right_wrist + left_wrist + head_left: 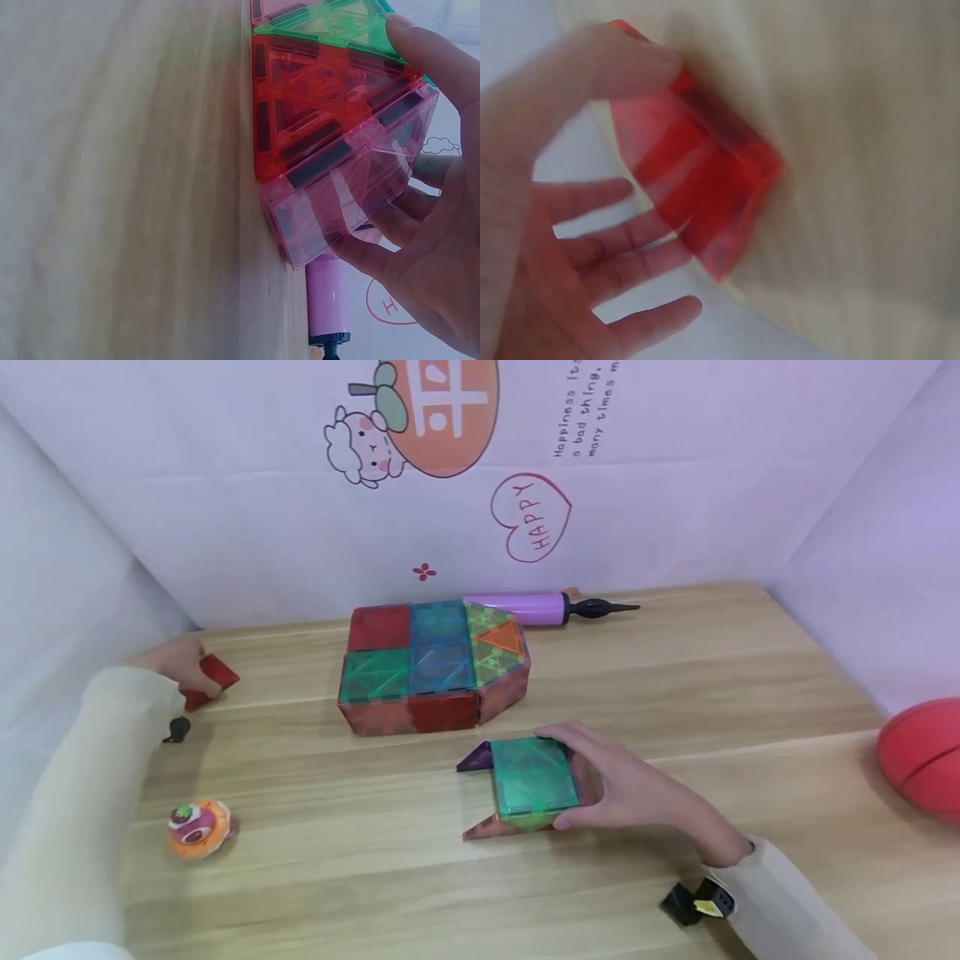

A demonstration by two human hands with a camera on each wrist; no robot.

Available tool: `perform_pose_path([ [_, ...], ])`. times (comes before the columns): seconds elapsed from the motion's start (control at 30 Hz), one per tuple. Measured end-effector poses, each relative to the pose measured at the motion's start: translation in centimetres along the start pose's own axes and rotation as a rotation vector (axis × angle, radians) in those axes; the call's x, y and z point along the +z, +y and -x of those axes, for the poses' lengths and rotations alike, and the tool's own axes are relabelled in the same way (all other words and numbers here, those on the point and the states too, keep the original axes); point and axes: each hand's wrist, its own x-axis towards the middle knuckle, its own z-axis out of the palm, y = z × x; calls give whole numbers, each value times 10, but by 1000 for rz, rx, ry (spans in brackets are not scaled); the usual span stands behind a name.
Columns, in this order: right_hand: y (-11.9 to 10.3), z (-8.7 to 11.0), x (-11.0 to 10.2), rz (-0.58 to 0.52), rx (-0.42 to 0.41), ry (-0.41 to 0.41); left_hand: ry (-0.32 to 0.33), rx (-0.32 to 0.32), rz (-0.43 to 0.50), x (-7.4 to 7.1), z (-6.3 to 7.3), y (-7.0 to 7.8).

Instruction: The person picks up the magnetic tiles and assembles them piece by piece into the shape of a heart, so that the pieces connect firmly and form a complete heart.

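At the table's left edge my left hand [174,662] holds a see-through red magnetic tile [219,671] by its edge. In the left wrist view the thumb lies over the red tile [697,176] and several fingers extend beside it; that view is blurred. Right of centre, my right hand [626,785] grips a small structure of magnetic tiles [534,777], thumb on the near side and fingers on the far side. Its top is green, and pointed pieces stick out to the left. Red and pink tiles [330,105] form its side in the right wrist view.
Behind the small structure stands a larger magnetic-tile block [442,664] in several colours. A purple hand pump [536,608] lies behind it, by the printed cloth. A small round toy [198,828] sits front left, a red ball [926,756] far right.
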Motion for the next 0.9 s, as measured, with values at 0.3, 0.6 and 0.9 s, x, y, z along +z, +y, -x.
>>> perform_pose_path([
  [0.3, -2, -5, 1, -16, 5, -27, 219, 114, 97, -21, 22, 18],
  [0.6, -5, -12, -2, -20, 26, -14, 363, 185, 88, -53, 85, 74],
  [0.9, -8, -13, 3, -23, 2, -26, 466, 379, 94, -14, 136, 146],
])
